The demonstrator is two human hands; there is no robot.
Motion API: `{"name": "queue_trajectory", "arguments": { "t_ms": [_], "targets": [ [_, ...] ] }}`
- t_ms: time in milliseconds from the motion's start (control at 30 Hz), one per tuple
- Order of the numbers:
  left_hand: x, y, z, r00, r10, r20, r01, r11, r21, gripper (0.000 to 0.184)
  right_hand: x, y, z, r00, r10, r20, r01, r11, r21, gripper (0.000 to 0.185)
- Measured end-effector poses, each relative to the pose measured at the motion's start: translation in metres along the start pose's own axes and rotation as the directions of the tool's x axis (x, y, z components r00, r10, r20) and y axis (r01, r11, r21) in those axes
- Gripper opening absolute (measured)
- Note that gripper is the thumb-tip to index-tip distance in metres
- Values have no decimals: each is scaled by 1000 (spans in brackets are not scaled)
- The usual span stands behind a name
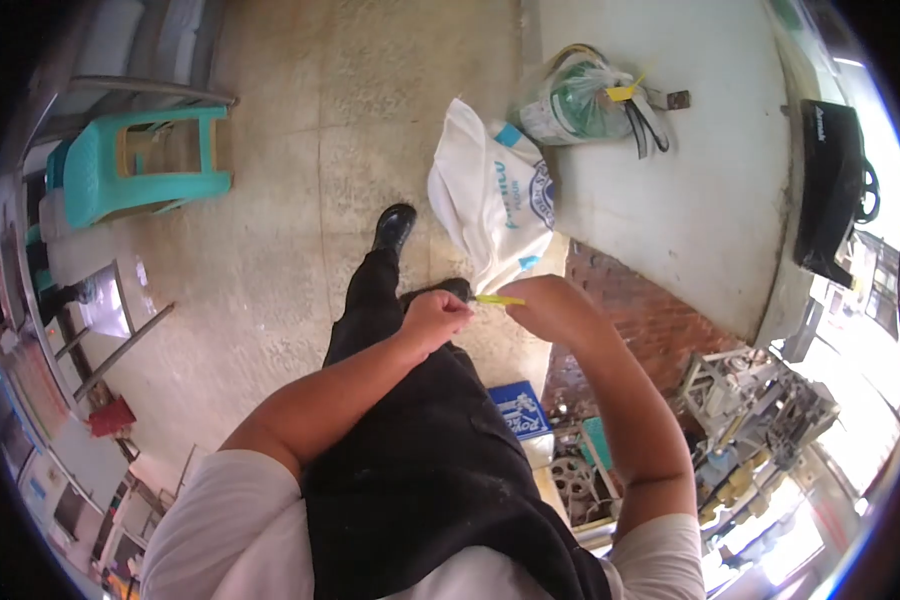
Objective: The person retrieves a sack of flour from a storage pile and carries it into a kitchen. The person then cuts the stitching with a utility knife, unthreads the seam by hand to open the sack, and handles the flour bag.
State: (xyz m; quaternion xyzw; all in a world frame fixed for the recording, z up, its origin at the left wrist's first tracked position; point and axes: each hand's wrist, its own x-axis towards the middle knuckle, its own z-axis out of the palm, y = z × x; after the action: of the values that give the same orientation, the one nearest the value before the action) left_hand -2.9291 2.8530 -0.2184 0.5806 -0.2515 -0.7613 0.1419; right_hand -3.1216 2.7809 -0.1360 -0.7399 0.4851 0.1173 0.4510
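A thin yellow strip (498, 299) stretches between my two hands, in front of my dark trousers. My left hand (436, 318) is closed, its fingertips pinched at the strip's left end. On the other side, my right hand (557, 310) is closed around the right end, with its fingers mostly turned away from view. Just beyond my hands a white printed sack (495, 195) sits slumped on the floor. Behind the sack is a green, clear-plastic-wrapped container (585, 105), gathered at one end by a yellow tie (622, 93).
A turquoise plastic stool (150, 165) lies at the upper left. To the right are a pale wall panel (680, 200), a brick surface (630, 320) and metal machinery (760, 405). A blue printed box (520, 409) is near my legs. A black case (828, 190) is at the far right.
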Motion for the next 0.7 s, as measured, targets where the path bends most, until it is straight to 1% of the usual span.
{"name": "queue_trajectory", "arguments": {
  "t_ms": [100,267,300,400,467,567,600,633,700],
  "targets": [
    [-2,0,2,999,-34,19,35,999,-38,14,-2,2,10,996,90,23,-90,996,-27,16],
    [-7,9,4,999,-30,15,30,1000,8,14,-12,-2,16,993,99,-71,-101,994,-28,17],
    [-7,8,5,998,-55,27,55,998,-8,14,-15,-2,18,991,96,-91,-99,995,-28,18],
    [-9,9,3,991,-118,70,122,991,-58,13,-20,-12,17,982,188,-28,-190,978,-91,19],
    [-13,12,2,983,-150,108,160,983,-93,12,-22,-18,24,983,177,-41,-179,982,-55,19],
    [-13,6,-2,977,-143,157,162,980,-115,12,-33,-16,31,980,194,-52,-196,980,-40,19],
    [-13,4,-1,979,-140,150,154,985,-81,12,-37,-14,32,977,205,-55,-207,977,-41,19],
    [-14,1,1,980,-135,144,143,989,-46,12,-44,-12,32,982,175,-72,-176,984,-2,19],
    [-14,-5,6,982,-130,138,130,991,8,11,-42,-11,45,982,172,-81,-173,985,-12,19]
  ]
}}
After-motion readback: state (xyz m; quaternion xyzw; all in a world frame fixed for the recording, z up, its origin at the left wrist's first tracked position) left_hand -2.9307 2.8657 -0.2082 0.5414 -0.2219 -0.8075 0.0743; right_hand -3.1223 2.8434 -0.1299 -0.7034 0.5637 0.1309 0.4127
